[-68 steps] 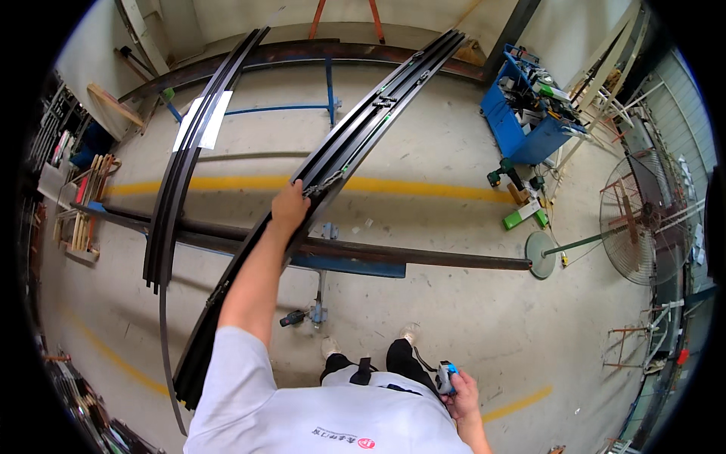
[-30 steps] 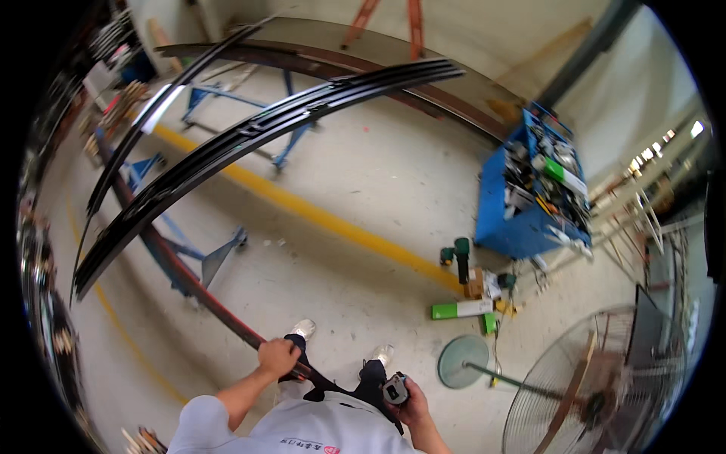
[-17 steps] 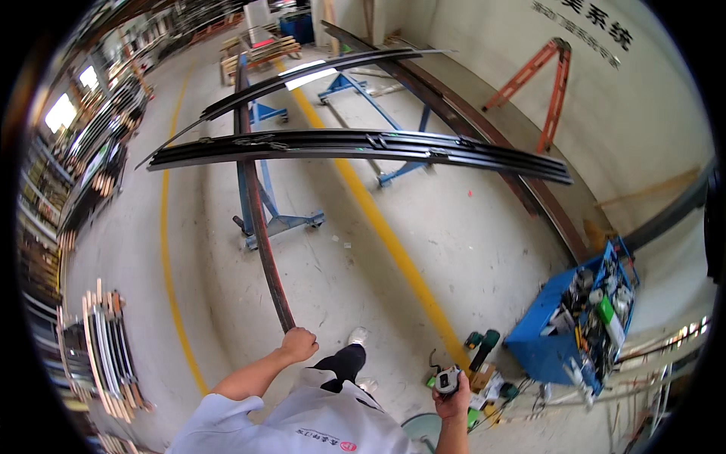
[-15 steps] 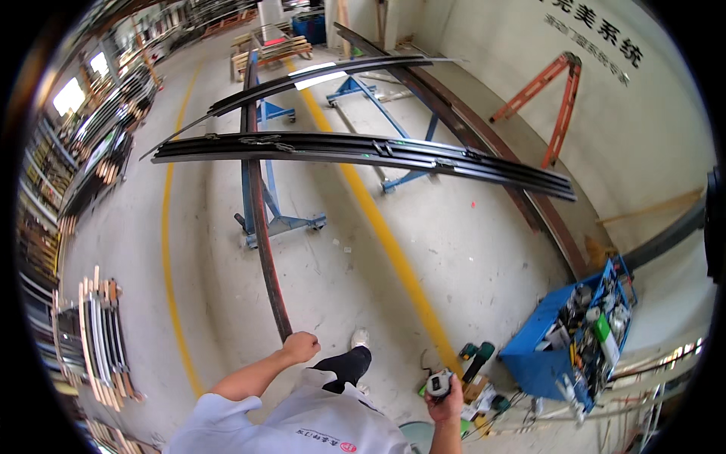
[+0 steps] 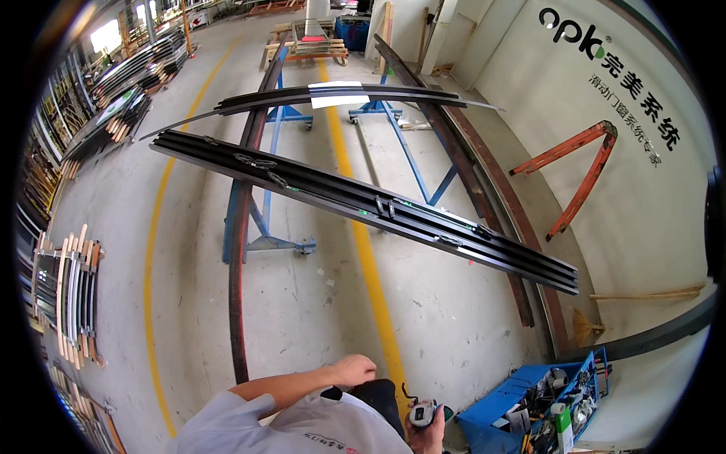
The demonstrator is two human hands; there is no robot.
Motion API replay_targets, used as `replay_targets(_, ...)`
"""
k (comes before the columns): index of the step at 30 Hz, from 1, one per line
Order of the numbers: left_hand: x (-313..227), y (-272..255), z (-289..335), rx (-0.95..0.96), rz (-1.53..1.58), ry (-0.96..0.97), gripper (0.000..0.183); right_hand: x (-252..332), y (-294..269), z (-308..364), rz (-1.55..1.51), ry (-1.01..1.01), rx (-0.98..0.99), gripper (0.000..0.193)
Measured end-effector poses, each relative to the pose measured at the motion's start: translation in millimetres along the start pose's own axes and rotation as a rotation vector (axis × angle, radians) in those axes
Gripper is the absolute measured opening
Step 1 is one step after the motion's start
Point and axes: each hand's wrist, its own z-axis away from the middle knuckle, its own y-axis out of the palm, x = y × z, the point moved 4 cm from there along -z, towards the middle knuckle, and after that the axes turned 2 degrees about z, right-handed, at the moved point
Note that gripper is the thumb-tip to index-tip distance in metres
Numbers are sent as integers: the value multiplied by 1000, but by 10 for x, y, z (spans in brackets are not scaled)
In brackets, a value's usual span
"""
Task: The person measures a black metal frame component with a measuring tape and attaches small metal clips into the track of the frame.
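My right hand grips a silver-and-black tape measure low in the picture, with a dark strap looping from it. My left hand is curled in front of my body, and nothing shows in it. Beyond my hands, a long black grooved metal profile lies slantwise across two dark rails. Small black fittings and a coiled piece rest on it. Farther off, a second black profile lies across the same rails, with a white sheet on it.
Blue wheeled stands support the dark rails. At the lower right is a blue bin full of tools and parts. An orange folding trestle leans by the right wall. Stacked profiles line the left side.
My view has swung and come nearer to the profiles, which now look larger and more slanted. My left hand has moved across my body to the right. The tape measure stays in my right hand.
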Motion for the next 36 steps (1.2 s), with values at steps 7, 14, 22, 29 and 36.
replay_targets(7,631,-932,-483,-241,293,-554,33,1044,718,-1760,23,82,42,35)
replay_targets(14,944,-1909,-662,-1022,1422,-497,27,2029,1602,-3291,38,231,373,50)
replay_targets(22,1890,-3105,-1132,-1374,1587,-350,33,2546,1827,-3670,-154,114,171,55)
replay_targets(29,2481,-3655,-1665,-1485,1751,-181,46,2641,1593,-4048,-96,87,130,71)
replay_targets(36,2756,-3545,-1612,-1428,1855,-211,49,2693,2214,-4061,-169,1,-78,58)
